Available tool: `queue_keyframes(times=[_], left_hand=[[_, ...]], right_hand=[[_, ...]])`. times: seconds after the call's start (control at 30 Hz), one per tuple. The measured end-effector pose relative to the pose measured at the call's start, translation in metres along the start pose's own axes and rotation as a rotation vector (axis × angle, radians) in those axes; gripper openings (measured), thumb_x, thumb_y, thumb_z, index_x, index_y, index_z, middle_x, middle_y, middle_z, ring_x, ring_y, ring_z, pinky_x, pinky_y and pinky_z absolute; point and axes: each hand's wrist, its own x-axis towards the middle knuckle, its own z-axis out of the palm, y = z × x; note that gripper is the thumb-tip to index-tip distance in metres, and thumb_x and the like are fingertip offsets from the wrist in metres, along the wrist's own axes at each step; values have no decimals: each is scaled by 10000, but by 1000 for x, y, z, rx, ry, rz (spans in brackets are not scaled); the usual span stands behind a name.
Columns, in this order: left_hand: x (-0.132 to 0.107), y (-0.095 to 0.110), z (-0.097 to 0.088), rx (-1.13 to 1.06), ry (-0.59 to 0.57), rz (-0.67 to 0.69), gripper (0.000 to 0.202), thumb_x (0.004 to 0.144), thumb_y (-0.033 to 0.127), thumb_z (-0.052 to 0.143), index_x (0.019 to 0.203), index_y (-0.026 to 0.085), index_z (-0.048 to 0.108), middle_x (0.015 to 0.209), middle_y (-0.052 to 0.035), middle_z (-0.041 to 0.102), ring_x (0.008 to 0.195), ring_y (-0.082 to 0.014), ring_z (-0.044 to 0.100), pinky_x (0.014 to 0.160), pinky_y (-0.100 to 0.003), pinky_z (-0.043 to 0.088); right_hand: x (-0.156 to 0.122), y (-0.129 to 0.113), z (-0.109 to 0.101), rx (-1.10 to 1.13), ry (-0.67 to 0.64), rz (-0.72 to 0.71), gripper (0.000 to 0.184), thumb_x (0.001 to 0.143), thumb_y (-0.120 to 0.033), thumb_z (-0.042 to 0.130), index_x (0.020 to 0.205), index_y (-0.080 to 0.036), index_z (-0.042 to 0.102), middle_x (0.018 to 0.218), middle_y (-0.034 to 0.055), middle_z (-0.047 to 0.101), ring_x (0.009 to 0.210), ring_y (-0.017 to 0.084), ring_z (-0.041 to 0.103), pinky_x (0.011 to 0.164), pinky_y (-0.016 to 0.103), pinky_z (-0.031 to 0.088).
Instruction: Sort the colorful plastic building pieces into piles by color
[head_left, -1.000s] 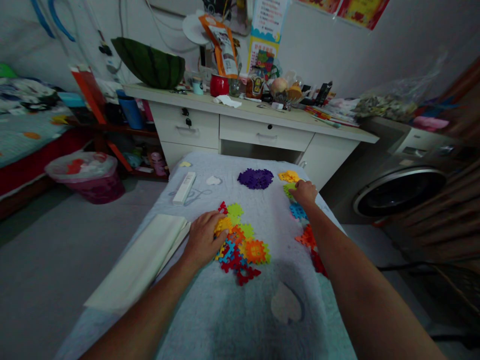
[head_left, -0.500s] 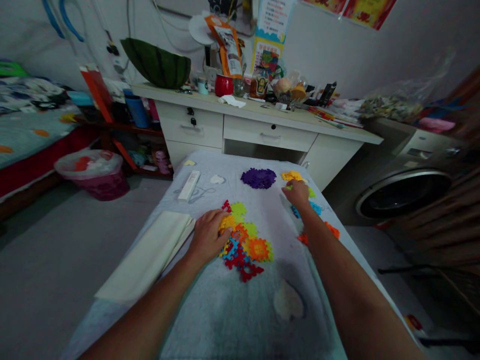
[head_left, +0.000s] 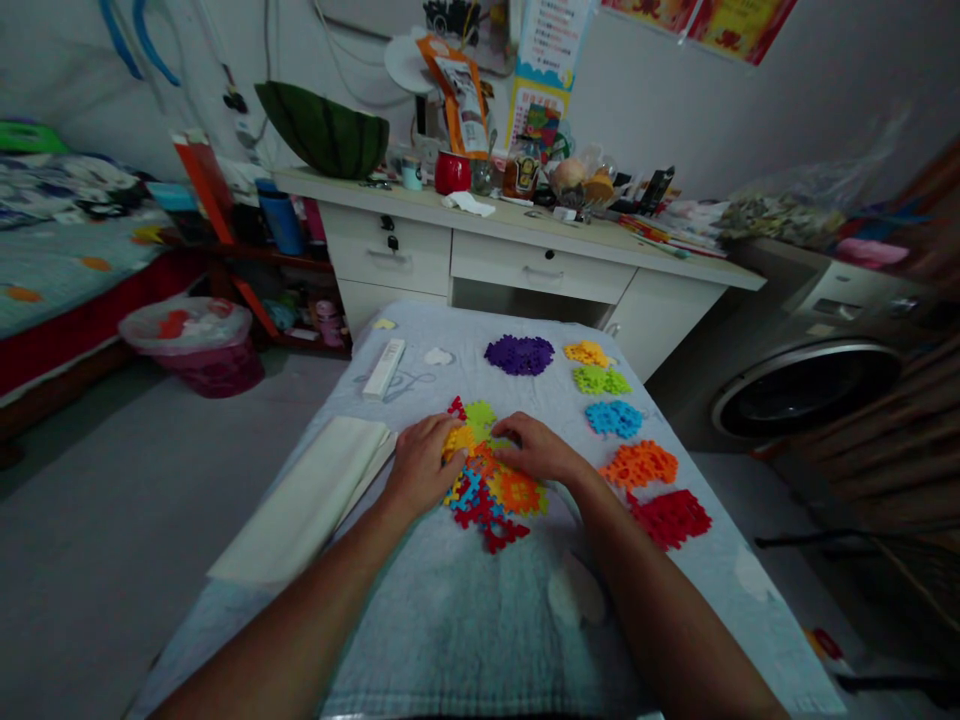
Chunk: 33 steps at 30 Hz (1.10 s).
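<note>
Centrally, the mixed pile of coloured pieces (head_left: 504,497) lies under the left hand (head_left: 420,470) and right hand (head_left: 536,452), their grip unclear.

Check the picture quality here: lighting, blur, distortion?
Head view: dim overall, the forearms nearly black at the bottom; left hand, right hand and the coloured pieces between them are sharp; wide-angle lens bends the desk edge and stretches the corners; no glare; washing machine sits in deep shadow.
</note>
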Motion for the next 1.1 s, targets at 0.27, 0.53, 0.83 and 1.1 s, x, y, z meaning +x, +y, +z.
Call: queue_keyframes(times=[0.27, 0.53, 0.83, 1.1], left_hand=[[1, 0, -1, -1, -11, -7, 337, 859, 324, 511, 1160, 203, 602, 1220, -87, 647, 1167, -264, 584, 1028, -450, 423], [0, -1, 1, 6, 2, 6, 345, 846, 298, 513, 1166, 203, 600, 1217, -76, 644, 1167, -252, 577, 1042, -438, 422], [0, 0, 0, 4, -1, 5, 329, 863, 285, 506, 1166, 195, 597, 1217, -91, 640, 1161, -261, 574, 1033, -449, 425], [1, -2, 1, 8, 2, -10, 337, 863, 315, 497, 1166, 204, 599, 1217, -88, 642, 1165, -265, 577, 1029, -450, 428]], right_hand=[[0, 5, 3, 44, -24, -41, 255, 810, -280, 696, 1038, -166, 686, 1014, 65, 655, 931, 190, 600, 856, 323, 467], [-4, 9, 4, 93, -22, -45, 400, 726, -42, 589, 1099, -176, 650, 1069, 59, 627, 932, 175, 586, 873, 318, 463], [-4, 7, 6, 43, -18, -48, 347, 763, -114, 642, 1103, -183, 632, 999, 52, 597, 887, 185, 559, 847, 338, 453], [-7, 3, 3, 48, -20, -49, 262, 742, -165, 686, 995, -172, 620, 955, 32, 560, 862, 162, 524, 811, 295, 425]])
